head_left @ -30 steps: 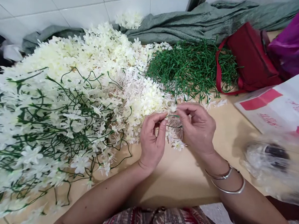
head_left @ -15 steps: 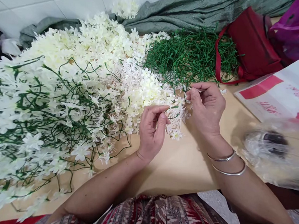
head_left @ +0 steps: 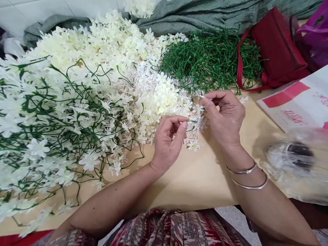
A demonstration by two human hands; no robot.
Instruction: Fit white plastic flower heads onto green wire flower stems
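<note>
My left hand (head_left: 168, 138) is pinched on a thin green stem with small white flowers at the edge of the loose white blossom pile (head_left: 160, 96). My right hand (head_left: 226, 116), with two silver bangles on its wrist, has its fingers curled and pinched on a small white flower piece just below the heap of bare green stems (head_left: 210, 60). Both hands hover over the tan tabletop (head_left: 199, 178). A big mass of finished white flower sprays on green stems (head_left: 48, 122) fills the left.
A red bag (head_left: 273, 48) and purple cloth (head_left: 327, 29) lie at the back right, grey-green cloth (head_left: 211, 10) behind. A white and red printed bag (head_left: 303, 99) and a clear plastic bag (head_left: 304, 166) sit on the right. White tiled wall behind.
My right hand moved up and right from beside the left hand to the foot of the green stem heap, then shifted slightly. The left hand kept its pinch. The view tilted a little.
</note>
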